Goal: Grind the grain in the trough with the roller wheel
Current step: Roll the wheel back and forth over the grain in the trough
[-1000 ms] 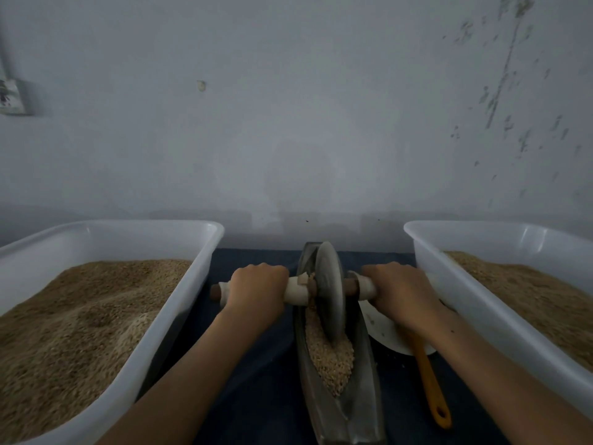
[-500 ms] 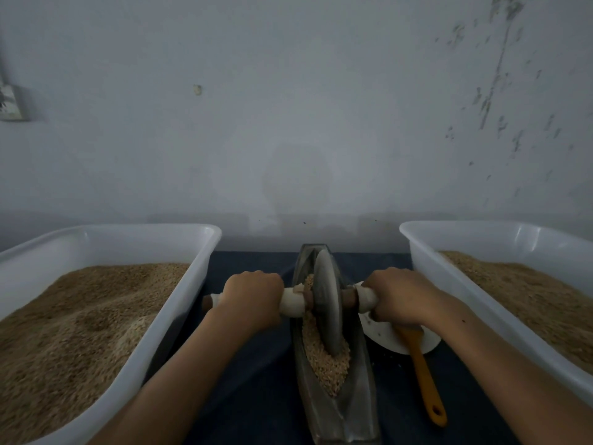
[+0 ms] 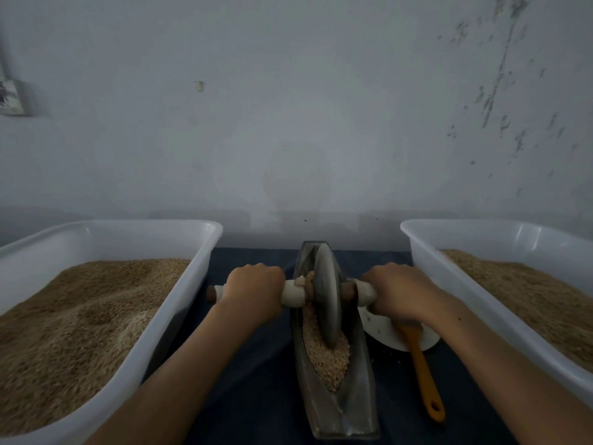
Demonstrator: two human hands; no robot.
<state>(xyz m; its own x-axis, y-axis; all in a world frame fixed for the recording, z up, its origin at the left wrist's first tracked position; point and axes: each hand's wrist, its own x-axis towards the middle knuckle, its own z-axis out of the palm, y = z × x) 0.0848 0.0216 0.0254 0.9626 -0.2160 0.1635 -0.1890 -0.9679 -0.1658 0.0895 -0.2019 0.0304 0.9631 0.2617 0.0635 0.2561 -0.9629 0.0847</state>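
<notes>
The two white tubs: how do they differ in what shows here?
The left tub shows more of its grain, a mounded, uneven heap with dips; the right tub is cut off by the frame edge, and its grain slopes more evenly. The left tub's grain looks slightly paler near its inner wall. Both are white plastic, hold brown grain, and flank the trough.

The left tub [image 3: 205, 239] and right tub [image 3: 417, 239] are cut off by the frame's sides. The axle's right end is hidden within the right hand [image 3: 398, 293]. The white dish [image 3: 378, 329] is partly covered by that hand and the trough [image 3: 362, 380]. The grain under the wheel [image 3: 325, 293] is concealed.
</notes>
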